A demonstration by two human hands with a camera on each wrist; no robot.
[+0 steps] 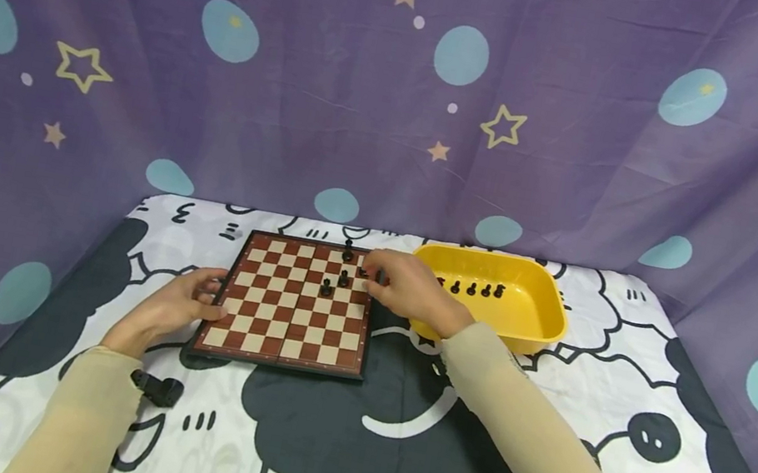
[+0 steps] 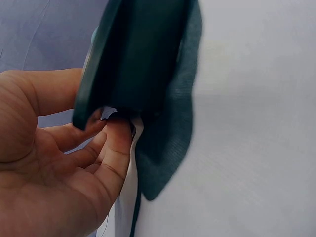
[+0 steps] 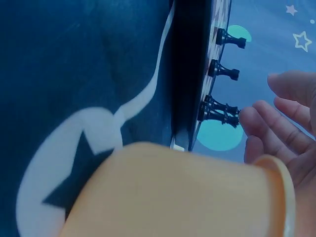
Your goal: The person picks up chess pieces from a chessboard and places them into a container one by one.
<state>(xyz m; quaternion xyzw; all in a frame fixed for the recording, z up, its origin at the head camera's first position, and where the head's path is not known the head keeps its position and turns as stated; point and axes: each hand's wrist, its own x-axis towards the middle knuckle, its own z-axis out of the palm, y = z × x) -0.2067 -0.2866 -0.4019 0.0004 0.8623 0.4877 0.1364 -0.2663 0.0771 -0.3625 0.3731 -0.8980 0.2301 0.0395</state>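
A brown and cream chessboard (image 1: 258, 317) lies at centre, bearing several black chess pieces. My left hand (image 1: 172, 306) grips its left edge; in the left wrist view the thumb (image 2: 59, 89) lies on one face and curled fingers (image 2: 116, 148) reach toward the other side. Over the board's far right corner, my right hand (image 1: 409, 284) has its fingertips beside a black piece (image 1: 363, 272). Seen from the right wrist, thumb and fingers (image 3: 254, 121) stand apart with nothing between them, fingertips right by two tall pieces (image 3: 219, 111). Two rook-shaped pieces (image 3: 232, 38) stand farther along.
A yellow tray (image 1: 545, 329) sits right of the board, holding a row of black pieces (image 1: 471, 289). Its wall (image 3: 187, 192) lies just below the right hand. A black-and-white patterned cloth (image 1: 223, 429) covers the table; a purple curtain (image 1: 309, 114) hangs behind.
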